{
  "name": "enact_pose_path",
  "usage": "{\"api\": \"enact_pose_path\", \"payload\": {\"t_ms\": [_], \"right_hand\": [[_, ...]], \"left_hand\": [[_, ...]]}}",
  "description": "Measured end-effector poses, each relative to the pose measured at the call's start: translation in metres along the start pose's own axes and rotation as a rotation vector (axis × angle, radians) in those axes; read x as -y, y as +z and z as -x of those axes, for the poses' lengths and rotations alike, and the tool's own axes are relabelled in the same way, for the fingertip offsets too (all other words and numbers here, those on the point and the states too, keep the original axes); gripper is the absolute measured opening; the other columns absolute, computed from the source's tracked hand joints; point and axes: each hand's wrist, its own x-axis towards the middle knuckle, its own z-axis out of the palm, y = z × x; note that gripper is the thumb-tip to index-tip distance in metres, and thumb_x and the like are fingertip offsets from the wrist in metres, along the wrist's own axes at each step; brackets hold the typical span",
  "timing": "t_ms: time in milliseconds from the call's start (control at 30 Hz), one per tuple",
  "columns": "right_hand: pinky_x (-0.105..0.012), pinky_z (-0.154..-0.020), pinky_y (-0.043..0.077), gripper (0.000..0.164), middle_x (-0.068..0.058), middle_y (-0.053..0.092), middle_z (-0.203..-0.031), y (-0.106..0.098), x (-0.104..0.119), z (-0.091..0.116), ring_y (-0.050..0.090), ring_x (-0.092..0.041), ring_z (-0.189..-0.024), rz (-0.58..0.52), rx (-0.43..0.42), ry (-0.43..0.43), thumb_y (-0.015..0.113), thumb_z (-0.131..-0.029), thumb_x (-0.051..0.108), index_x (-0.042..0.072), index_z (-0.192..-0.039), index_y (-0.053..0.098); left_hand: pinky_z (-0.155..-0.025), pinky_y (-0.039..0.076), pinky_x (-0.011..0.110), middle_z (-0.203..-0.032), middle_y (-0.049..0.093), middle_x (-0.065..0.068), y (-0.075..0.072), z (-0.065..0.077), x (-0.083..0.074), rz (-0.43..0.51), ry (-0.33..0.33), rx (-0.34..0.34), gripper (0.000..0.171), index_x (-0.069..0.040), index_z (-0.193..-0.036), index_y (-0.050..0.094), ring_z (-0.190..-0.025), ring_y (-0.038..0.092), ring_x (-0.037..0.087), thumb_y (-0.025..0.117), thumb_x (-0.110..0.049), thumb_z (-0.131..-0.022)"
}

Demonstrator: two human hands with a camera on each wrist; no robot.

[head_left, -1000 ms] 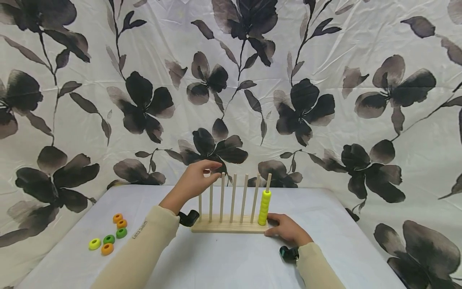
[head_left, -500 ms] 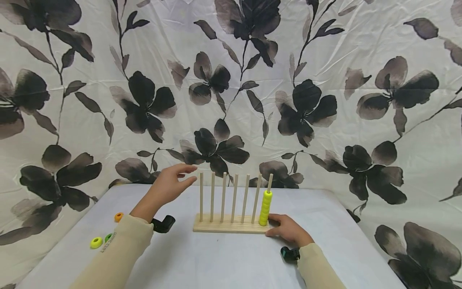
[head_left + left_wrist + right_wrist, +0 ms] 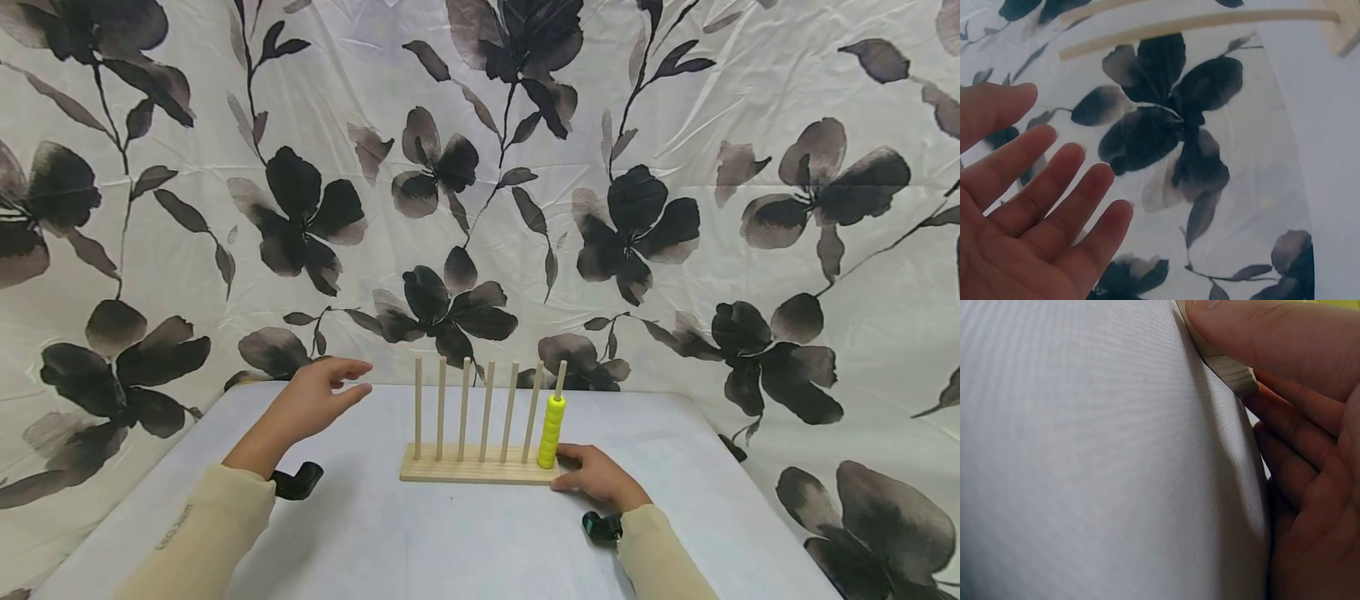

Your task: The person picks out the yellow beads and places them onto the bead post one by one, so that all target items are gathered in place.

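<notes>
A wooden bead rack with a row of upright pegs stands on the table. Yellow beads are stacked on its rightmost peg; the other pegs are bare. My right hand grips the right end of the base, with the thumb in front and the fingers behind. In the right wrist view, the base's wooden corner lies between thumb and fingers. My left hand is raised in the air left of the rack. Its fingers are spread and loosely bent, holding nothing.
A white-covered table lies under the rack. Behind it hangs a white cloth with dark flowers. The left sleeve covers the left part of the table. Each wrist wears a small black camera.
My left hand has drawn away from the peg tops, moving left and slightly down. Its sleeve now hides the loose orange, green and yellow beads. The right hand stays on the base.
</notes>
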Motion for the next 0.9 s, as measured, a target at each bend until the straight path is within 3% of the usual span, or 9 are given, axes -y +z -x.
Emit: {"api": "enact_pose_path", "payload": {"t_ms": [267,600,900], "right_hand": [[-0.06,-0.113,0.029,0.072,-0.011,0.051,-0.144,0.0,0.0,0.0,0.039,-0.037,-0.139,0.006,-0.003,0.004,0.083,-0.073,0.03,0.012,-0.137,0.056],[-0.061,-0.113,0.027,0.073,-0.011,0.05,-0.146,-0.001,0.001,0.001,0.038,-0.037,-0.14,0.004,-0.002,0.021,0.083,-0.072,0.03,0.013,-0.138,0.055],[-0.06,-0.113,0.028,0.073,-0.012,0.05,-0.145,0.0,0.0,0.0,0.038,-0.037,-0.139,-0.007,0.0,0.012,0.083,-0.073,0.03,0.011,-0.137,0.055]], "left_hand": [[-0.097,0.05,0.052,-0.135,0.057,0.018,-0.01,0.013,0.024,-0.034,-0.024,0.072,0.046,-0.008,-0.133,0.058,-0.12,0.057,0.037,0.061,-0.032,-0.095],[-0.094,0.051,0.052,-0.127,0.062,0.019,-0.016,0.029,0.045,-0.08,-0.038,0.086,0.044,-0.003,-0.128,0.06,-0.113,0.06,0.037,0.063,-0.028,-0.093],[-0.089,0.052,0.055,-0.123,0.063,0.021,-0.019,0.038,0.063,-0.121,-0.087,0.15,0.043,-0.002,-0.124,0.063,-0.11,0.059,0.04,0.064,-0.029,-0.091]]}}
